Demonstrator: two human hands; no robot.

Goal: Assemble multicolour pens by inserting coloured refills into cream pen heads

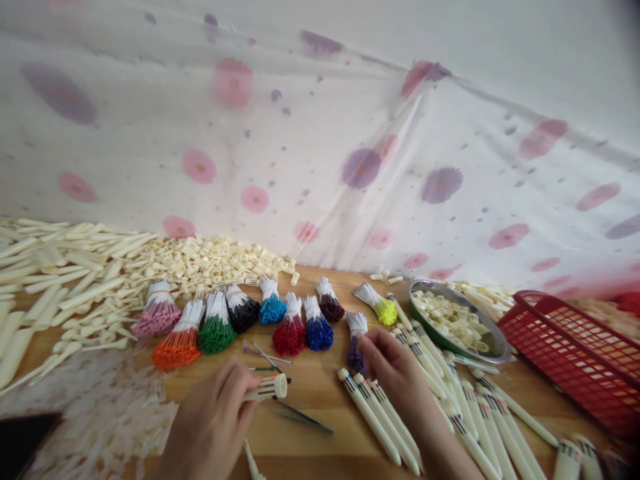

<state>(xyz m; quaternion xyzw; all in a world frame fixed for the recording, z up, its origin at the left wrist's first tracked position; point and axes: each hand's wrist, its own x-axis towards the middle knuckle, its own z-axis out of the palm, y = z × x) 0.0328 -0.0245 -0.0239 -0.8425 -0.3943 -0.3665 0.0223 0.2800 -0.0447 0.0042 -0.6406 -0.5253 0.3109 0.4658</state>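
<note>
My left hand [215, 413] is closed around a cream slotted pen barrel top [273, 387], its round end pointing right. A few thin coloured refills stick out near its slots. At the purple-tipped refill bundle [356, 327], my right hand [395, 363] has thumb and fingers pinched together, touching the bundle's right side; what lies between the fingertips is hidden. Just beyond the left hand, a few loose refills [270, 353] lie on the wood. Dark tweezers [305, 417] rest between the hands. Finished-looking multicolour pens [375, 420] lie below my right hand.
Tied refill bundles in several colours, such as orange [177, 343] and red [290, 333], stand across the table [300, 453]. Cream pen parts [200, 260] heap at the back left, clear small pieces [95, 413] below. A metal bowl [500, 343] and red basket [565, 353] stand right.
</note>
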